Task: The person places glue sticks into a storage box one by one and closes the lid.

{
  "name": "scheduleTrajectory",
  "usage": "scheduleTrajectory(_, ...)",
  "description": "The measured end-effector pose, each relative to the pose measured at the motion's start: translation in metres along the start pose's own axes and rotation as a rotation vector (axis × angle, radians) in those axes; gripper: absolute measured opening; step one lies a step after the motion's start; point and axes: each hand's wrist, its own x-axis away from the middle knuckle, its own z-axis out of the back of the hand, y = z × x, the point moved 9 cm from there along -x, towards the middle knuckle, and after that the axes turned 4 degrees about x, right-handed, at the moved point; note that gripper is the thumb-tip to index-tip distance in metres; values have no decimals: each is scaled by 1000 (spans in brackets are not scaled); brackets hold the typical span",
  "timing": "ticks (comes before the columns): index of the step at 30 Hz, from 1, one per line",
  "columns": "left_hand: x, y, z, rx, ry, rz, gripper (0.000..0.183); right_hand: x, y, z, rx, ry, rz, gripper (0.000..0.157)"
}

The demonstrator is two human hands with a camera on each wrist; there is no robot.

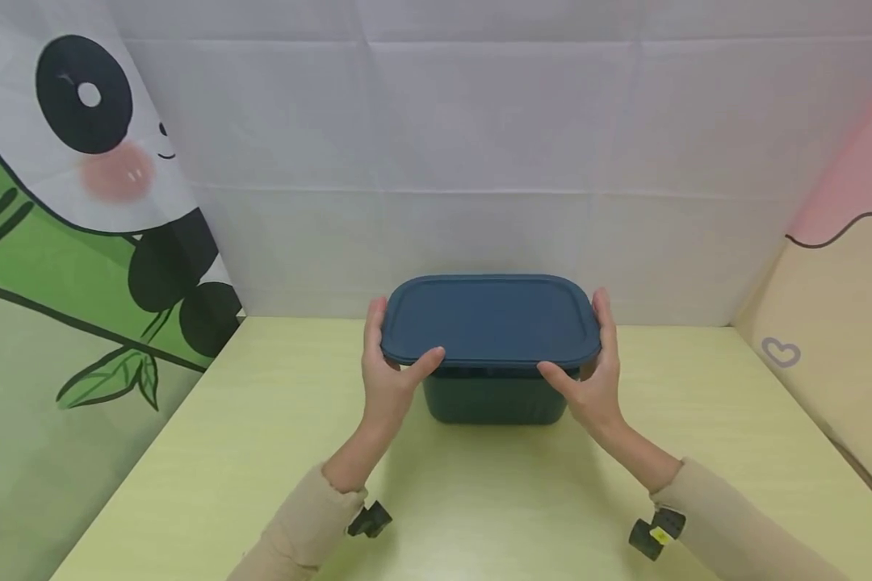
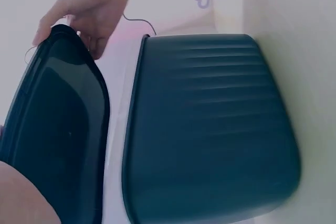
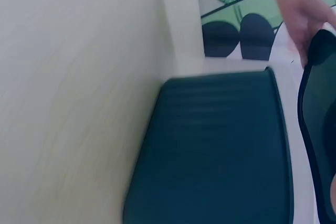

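A dark blue rectangular lid (image 1: 491, 319) with rounded corners is held level between both hands. My left hand (image 1: 390, 379) grips its left end, thumb along the near edge. At the opposite end my right hand (image 1: 594, 387) holds it the same way. Beneath stands a dark teal storage box (image 1: 496, 399), its upper part hidden by the lid in the head view. Both wrist views show a gap between the lid (image 2: 68, 124) and the rim of the ribbed box (image 2: 210, 129). The right wrist view shows the box (image 3: 220, 145) upright on the table.
The pale yellow table (image 1: 501, 500) runs back to a white sheet wall (image 1: 480, 161). Printed panels flank it, a panda panel (image 1: 102, 210) on the left and a pink and cream one (image 1: 843, 282) on the right. Small black cameras (image 1: 369, 520) sit at both wrists.
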Motion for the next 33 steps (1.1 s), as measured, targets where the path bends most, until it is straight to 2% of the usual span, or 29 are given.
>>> scheduleTrajectory(3,2,-3,-2,46,-5,-20,104,2,3,1,-45,34,-100,99)
scheduleTrajectory(6,1,-10,-3,38,3,-36,107,0,8,2,14,39,-204,95)
scheduleTrajectory(9,0,-20,-5,-28,-1,-46,108,-3,19,6,115,11,-277,92)
scheduleTrajectory(12,-1,-29,-7,-113,-2,-58,109,-6,32,9,117,-43,-334,92)
scheduleTrajectory(15,-3,-35,-9,-167,5,-45,112,-7,41,9,93,-102,-357,94)
scheduleTrajectory(19,-5,-42,-9,-200,16,77,113,-12,42,9,87,-136,-296,99)
scheduleTrajectory(23,-5,-38,-7,-215,21,192,107,-15,34,9,61,-131,-202,101)
scheduleTrajectory(26,-8,-32,-4,-249,18,197,100,-17,31,8,3,-114,-180,98)
scheduleTrajectory(28,-12,-30,-3,-279,9,179,99,-18,31,9,32,-82,-202,94)
scheduleTrajectory(30,-13,-31,-2,-309,6,168,98,-20,34,12,80,-39,-262,88)
scheduleTrajectory(33,-15,-35,0,-225,22,179,92,-24,40,20,138,33,-390,78)
